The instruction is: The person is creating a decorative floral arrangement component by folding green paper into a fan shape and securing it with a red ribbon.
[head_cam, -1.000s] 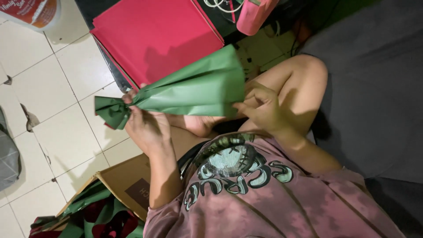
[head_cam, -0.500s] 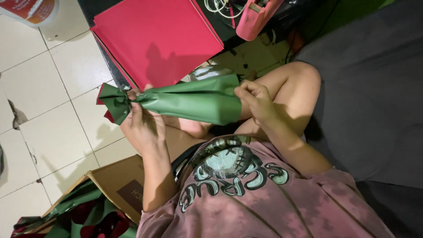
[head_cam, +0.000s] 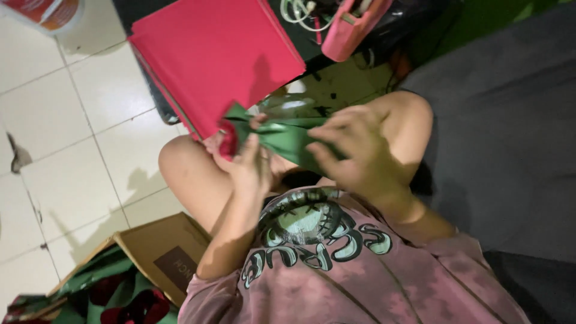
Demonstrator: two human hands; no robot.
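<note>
A green paper roll [head_cam: 282,137] with a red inner layer showing at its gathered end lies across my lap, above my bare knees. My left hand [head_cam: 249,165] pinches the narrow, bunched end, where the green flares out over a bit of red. Closed around the wider part, my right hand [head_cam: 354,150] hides most of it. Both hands are close together, just above my pink printed shirt.
A stack of red paper sheets [head_cam: 216,60] lies on the white tiled floor ahead. A pink tape dispenser [head_cam: 354,27] sits beyond it. A cardboard box [head_cam: 156,252] with green and red wrapped pieces [head_cam: 120,300] stands at lower left. A grey cushion [head_cam: 510,150] fills the right side.
The green roll has come in toward my body and looks shorter. My hands have drawn closer together, and my right hand now covers the wide end.
</note>
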